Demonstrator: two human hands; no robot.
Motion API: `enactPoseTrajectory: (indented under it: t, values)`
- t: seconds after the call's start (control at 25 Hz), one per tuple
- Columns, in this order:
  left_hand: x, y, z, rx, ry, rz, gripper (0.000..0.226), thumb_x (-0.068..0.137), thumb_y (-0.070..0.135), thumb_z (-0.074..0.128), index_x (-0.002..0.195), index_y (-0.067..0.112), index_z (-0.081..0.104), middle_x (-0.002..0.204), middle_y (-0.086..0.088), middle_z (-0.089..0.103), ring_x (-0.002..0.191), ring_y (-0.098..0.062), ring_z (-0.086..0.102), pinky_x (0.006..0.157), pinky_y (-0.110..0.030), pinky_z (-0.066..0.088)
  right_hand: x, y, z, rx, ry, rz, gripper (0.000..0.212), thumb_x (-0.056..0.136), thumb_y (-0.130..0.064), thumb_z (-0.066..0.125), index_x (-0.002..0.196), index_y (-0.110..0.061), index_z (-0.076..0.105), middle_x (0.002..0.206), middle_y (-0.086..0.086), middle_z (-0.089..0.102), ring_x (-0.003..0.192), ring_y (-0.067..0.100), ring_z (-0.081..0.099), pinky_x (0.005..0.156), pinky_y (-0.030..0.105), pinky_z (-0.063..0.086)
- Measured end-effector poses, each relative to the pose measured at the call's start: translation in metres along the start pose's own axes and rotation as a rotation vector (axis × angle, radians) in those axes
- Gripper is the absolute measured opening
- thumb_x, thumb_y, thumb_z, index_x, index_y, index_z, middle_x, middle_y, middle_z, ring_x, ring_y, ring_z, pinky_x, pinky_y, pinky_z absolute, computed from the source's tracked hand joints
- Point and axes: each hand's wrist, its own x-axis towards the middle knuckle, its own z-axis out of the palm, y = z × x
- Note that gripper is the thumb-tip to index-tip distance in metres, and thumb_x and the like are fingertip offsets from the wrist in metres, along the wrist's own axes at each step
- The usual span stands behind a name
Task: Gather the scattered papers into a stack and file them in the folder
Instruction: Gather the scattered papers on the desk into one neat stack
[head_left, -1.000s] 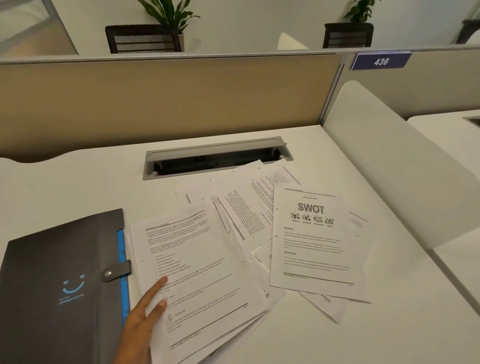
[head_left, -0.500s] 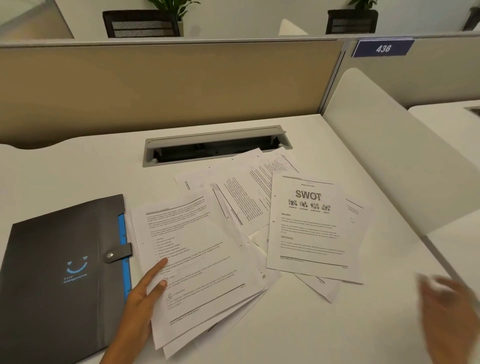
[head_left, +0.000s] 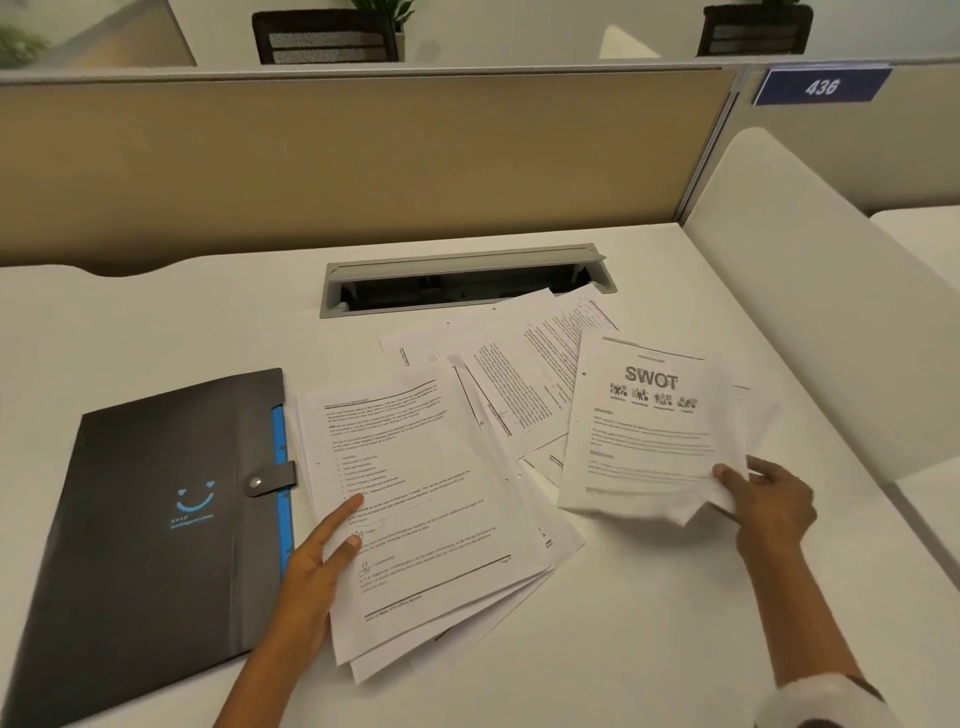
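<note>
White printed papers lie fanned across the white desk (head_left: 130, 332). A loose pile of papers (head_left: 415, 493) lies in the middle, with my left hand (head_left: 322, 561) resting flat on its left edge, fingers spread. To the right, my right hand (head_left: 769, 499) pinches the lower right corner of the SWOT sheet (head_left: 649, 426) together with a few sheets under it, lifting that edge slightly. More sheets (head_left: 519, 364) lie behind, toward the cable slot. A dark grey folder (head_left: 145, 519) with a blue smiley and a snap strap lies shut at the left, touching the pile.
A grey cable slot (head_left: 462, 278) is set into the desk behind the papers. A beige partition (head_left: 363, 156) closes the back; a white curved divider (head_left: 810, 291) stands along the right. A blue sign reading 436 (head_left: 821, 85) hangs at the top right.
My right hand came in from the lower right and took hold of the SWOT sheet's corner. The left hand stayed on the pile. The view tilted down a little.
</note>
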Motion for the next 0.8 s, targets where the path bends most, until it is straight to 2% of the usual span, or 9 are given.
enactPoseTrajectory:
  t: [0.04, 0.08, 0.16, 0.28, 0.4, 0.52, 0.6, 0.72, 0.8]
  values:
    - [0.0, -0.001, 0.0, 0.007, 0.002, 0.002, 0.04, 0.091, 0.004, 0.05, 0.117, 0.032, 0.06, 0.135, -0.003, 0.052, 0.115, -0.03, 0.056, 0.093, -0.052, 0.048, 0.0, 0.0, -0.004, 0.225, -0.037, 0.07, 0.047, 0.076, -0.005, 0.074, 0.119, 0.001, 0.059, 0.11, 0.021, 0.065, 0.094, 0.034, 0.063, 0.067, 0.031, 0.061]
    - [0.0, -0.001, 0.0, 0.01, 0.004, 0.002, 0.04, 0.091, 0.004, 0.05, 0.116, 0.033, 0.06, 0.134, -0.003, 0.052, 0.114, -0.029, 0.056, 0.09, -0.05, 0.051, -0.002, -0.001, -0.006, 0.392, -0.086, 0.139, 0.044, 0.077, -0.002, 0.073, 0.118, 0.0, 0.059, 0.107, 0.018, 0.064, 0.088, 0.029, 0.063, 0.053, 0.023, 0.059]
    - [0.001, -0.003, -0.001, 0.016, 0.018, 0.008, 0.039, 0.09, 0.005, 0.05, 0.115, 0.034, 0.061, 0.133, -0.002, 0.053, 0.112, -0.028, 0.058, 0.084, -0.045, 0.055, -0.009, 0.0, -0.005, 0.525, -0.164, 0.227, 0.039, 0.079, 0.0, 0.07, 0.116, -0.001, 0.06, 0.104, 0.014, 0.062, 0.082, 0.022, 0.062, 0.045, 0.016, 0.054]
    - [0.002, -0.004, -0.002, 0.014, 0.013, 0.002, 0.039, 0.09, 0.006, 0.051, 0.112, 0.036, 0.063, 0.131, 0.0, 0.054, 0.11, -0.027, 0.059, 0.082, -0.044, 0.056, -0.016, 0.007, -0.006, 0.595, -0.209, 0.256, 0.036, 0.08, 0.0, 0.069, 0.114, 0.001, 0.061, 0.102, 0.014, 0.063, 0.075, 0.02, 0.06, 0.046, 0.014, 0.051]
    - [0.003, -0.003, -0.003, 0.009, 0.014, -0.01, 0.039, 0.09, 0.006, 0.052, 0.11, 0.038, 0.064, 0.129, 0.002, 0.055, 0.109, -0.027, 0.059, 0.087, -0.048, 0.053, -0.01, 0.013, -0.021, 0.617, -0.233, 0.247, 0.031, 0.083, -0.001, 0.066, 0.113, 0.0, 0.06, 0.094, 0.01, 0.064, 0.074, 0.019, 0.059, 0.045, 0.013, 0.049]
    - [0.003, -0.005, -0.005, 0.014, 0.003, -0.007, 0.039, 0.09, 0.007, 0.052, 0.111, 0.037, 0.064, 0.131, 0.001, 0.055, 0.111, -0.028, 0.059, 0.089, -0.05, 0.051, -0.003, 0.02, -0.042, 0.595, -0.303, 0.266, 0.012, 0.086, -0.001, 0.061, 0.098, -0.003, 0.063, 0.09, 0.006, 0.061, 0.069, 0.015, 0.054, 0.042, 0.012, 0.045]
    - [0.003, -0.006, -0.005, 0.012, 0.005, -0.011, 0.039, 0.09, 0.007, 0.052, 0.111, 0.038, 0.064, 0.13, 0.002, 0.055, 0.111, -0.028, 0.059, 0.09, -0.051, 0.052, -0.003, 0.024, -0.054, 0.578, -0.344, 0.249, 0.01, 0.088, -0.001, 0.059, 0.089, -0.009, 0.064, 0.091, 0.005, 0.061, 0.069, 0.013, 0.052, 0.042, 0.011, 0.043]
    - [0.005, -0.005, -0.005, 0.015, 0.011, -0.012, 0.039, 0.09, 0.008, 0.052, 0.109, 0.039, 0.065, 0.128, 0.004, 0.056, 0.11, -0.027, 0.059, 0.089, -0.05, 0.052, -0.01, 0.024, -0.066, 0.54, -0.41, 0.197, 0.012, 0.088, -0.004, 0.059, 0.09, -0.013, 0.067, 0.09, 0.0, 0.07, 0.062, 0.01, 0.065, 0.045, 0.012, 0.047]
    - [0.005, -0.005, -0.005, 0.011, 0.011, -0.016, 0.039, 0.09, 0.008, 0.052, 0.108, 0.04, 0.065, 0.127, 0.005, 0.057, 0.109, -0.027, 0.06, 0.088, -0.049, 0.053, -0.019, 0.021, -0.064, 0.457, -0.452, 0.141, 0.012, 0.086, -0.008, 0.062, 0.092, -0.016, 0.069, 0.083, -0.003, 0.077, 0.062, 0.01, 0.072, 0.05, 0.018, 0.054]
